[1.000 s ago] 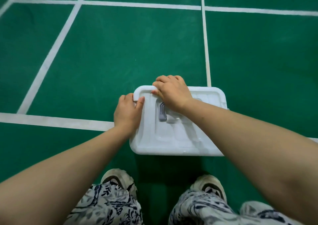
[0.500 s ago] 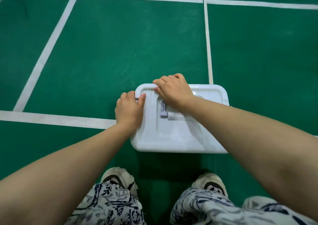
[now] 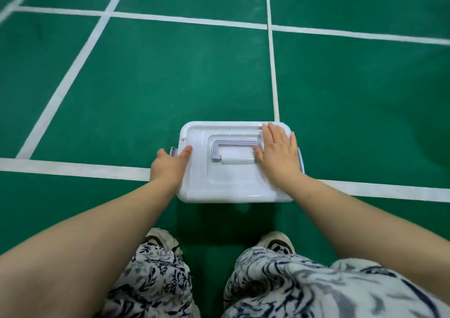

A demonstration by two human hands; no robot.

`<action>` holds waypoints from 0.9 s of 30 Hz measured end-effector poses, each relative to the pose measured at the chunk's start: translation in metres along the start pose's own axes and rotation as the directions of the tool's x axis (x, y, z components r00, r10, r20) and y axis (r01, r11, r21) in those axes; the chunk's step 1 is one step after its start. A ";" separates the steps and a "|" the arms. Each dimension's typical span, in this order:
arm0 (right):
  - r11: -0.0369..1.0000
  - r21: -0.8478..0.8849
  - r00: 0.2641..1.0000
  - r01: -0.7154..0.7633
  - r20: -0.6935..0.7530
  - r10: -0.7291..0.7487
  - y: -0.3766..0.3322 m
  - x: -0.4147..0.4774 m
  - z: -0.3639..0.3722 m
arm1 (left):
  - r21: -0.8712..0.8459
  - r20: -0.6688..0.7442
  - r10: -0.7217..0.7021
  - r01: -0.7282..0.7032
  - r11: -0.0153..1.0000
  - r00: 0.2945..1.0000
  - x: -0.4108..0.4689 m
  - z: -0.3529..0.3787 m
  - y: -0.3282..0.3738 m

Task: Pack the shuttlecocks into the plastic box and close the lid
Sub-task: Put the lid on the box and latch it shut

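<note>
Two hands work the white plastic box [image 3: 231, 197], which sits on the green court floor [image 3: 170, 86] just ahead of the shoes [image 3: 158, 241]. The left hand [image 3: 168, 165] curls round the grey side clip [image 3: 173, 151], thumb on the lid [image 3: 233, 176]; the right hand [image 3: 278, 152] lies flat, fingers straight, on the lid's right end. Pressing evenly while snapping each clip should seat it.

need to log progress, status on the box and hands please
Left hand grips plastic box at its left end, thumb on lid. Right hand flat on lid, right side. Lid on, no shuttlecocks in sight. Nothing blocking.
</note>
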State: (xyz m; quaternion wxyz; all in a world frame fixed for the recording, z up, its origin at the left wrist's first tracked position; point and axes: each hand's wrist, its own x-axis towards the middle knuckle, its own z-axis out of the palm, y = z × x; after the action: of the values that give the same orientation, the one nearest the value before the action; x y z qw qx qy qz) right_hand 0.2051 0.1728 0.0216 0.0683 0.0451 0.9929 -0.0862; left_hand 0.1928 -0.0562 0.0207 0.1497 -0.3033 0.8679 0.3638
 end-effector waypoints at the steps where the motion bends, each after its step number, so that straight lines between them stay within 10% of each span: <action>1: 0.999 0.012 0.999 -0.051 -0.010 0.051 0.004 -0.006 0.001 | 0.007 0.012 -0.014 0.014 1.000 1.000 0.000 -0.001 -0.002; 12: 0.777 0.344 0.847 -0.527 0.140 0.512 0.037 -0.025 -0.004 | -0.016 -0.075 0.105 -0.106 0.994 0.992 -0.013 0.009 0.005; 27: 0.711 0.529 0.856 -0.463 0.059 0.514 0.037 -0.017 0.003 | 0.070 -0.208 0.218 -0.207 0.976 0.954 -0.010 0.017 0.004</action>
State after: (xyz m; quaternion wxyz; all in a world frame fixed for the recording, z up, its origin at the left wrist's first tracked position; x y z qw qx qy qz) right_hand 0.2263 0.2073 0.0150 0.0277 0.3269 0.8849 -0.3306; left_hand 0.1986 -0.0370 0.0162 0.0225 -0.2420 0.9149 0.3222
